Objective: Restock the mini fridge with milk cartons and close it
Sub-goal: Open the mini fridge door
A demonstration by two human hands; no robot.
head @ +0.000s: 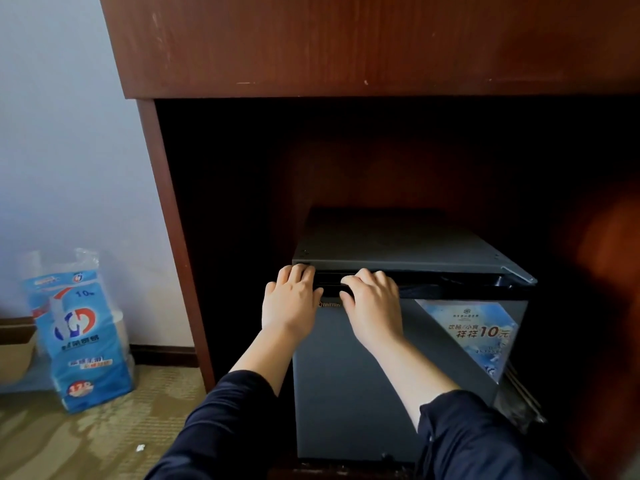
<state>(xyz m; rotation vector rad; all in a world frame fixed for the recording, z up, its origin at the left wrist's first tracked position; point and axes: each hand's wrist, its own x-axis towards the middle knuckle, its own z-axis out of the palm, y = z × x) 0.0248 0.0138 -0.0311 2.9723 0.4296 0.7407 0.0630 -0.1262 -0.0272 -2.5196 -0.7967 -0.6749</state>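
A grey mini fridge [408, 244] stands inside a dark wooden cabinet alcove. Its door [363, 393] carries a small brand mark and a blue price sticker [474, 334] at the upper right. The door stands slightly ajar along its top left edge, hinged on the right. My left hand [291, 299] and my right hand [374, 303] both rest on the door's top edge, fingers curled over the black handle groove [433, 280]. No milk cartons are in view. The fridge's inside is hidden.
The reddish-brown wooden cabinet [346, 46] frames the fridge, with a side panel [173, 237] on the left. A blue plastic pack of paper rolls [83, 337] leans against the pale wall on the patterned carpet [69, 438]. A beige object [14, 355] sits at the far left edge.
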